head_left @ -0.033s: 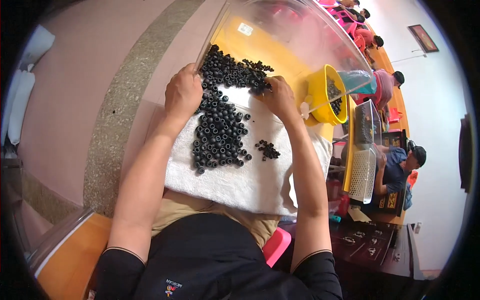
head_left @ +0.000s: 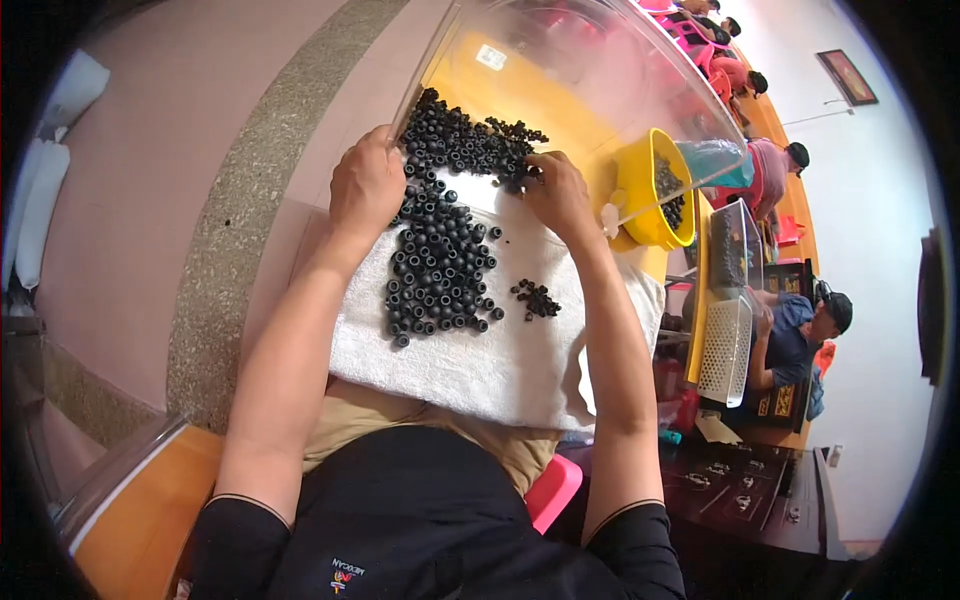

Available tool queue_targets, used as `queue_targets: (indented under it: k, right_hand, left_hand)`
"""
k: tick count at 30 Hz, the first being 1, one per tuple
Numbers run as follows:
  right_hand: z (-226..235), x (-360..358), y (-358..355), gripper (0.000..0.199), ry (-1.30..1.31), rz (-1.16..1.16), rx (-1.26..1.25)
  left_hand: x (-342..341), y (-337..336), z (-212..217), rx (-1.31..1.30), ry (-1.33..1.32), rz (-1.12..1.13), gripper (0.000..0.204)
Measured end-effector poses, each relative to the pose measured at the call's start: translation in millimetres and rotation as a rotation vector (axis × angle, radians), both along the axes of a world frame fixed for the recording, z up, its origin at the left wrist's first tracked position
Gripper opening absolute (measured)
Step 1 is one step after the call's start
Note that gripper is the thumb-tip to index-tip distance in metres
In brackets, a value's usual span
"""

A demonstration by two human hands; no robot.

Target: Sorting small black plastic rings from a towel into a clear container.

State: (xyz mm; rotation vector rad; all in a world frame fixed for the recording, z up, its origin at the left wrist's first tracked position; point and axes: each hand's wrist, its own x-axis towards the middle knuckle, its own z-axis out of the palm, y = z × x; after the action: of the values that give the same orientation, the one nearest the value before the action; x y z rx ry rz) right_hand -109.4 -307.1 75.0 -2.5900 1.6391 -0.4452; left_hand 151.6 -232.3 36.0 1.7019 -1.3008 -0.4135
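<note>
Black holed beads [head_left: 432, 272] loose on white towel [head_left: 440, 375]; smaller pieces [head_left: 538, 300] nearby

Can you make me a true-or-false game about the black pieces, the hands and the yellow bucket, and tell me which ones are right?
1. The left hand is at the left edge of the clear plastic tray. True.
2. The right hand is inside the round yellow plastic bucket. False: it is left of the bucket, with its fingers at black pieces.
3. A small cluster of tiny black pieces lies on the white fabric cloth. True.
4. That cluster is left of the larger pile of round black pieces with holes. False: it is to the right.
5. The bucket is empty. False: dark pieces show inside it.
</note>
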Motion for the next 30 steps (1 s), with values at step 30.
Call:
queue_targets:
  k: [30]
  right_hand:
    - [8,-22,28,0.021,-0.052,0.129,0.097]
  left_hand:
    - [2,-2,-5,-0.016,0.056,-0.019,0.022]
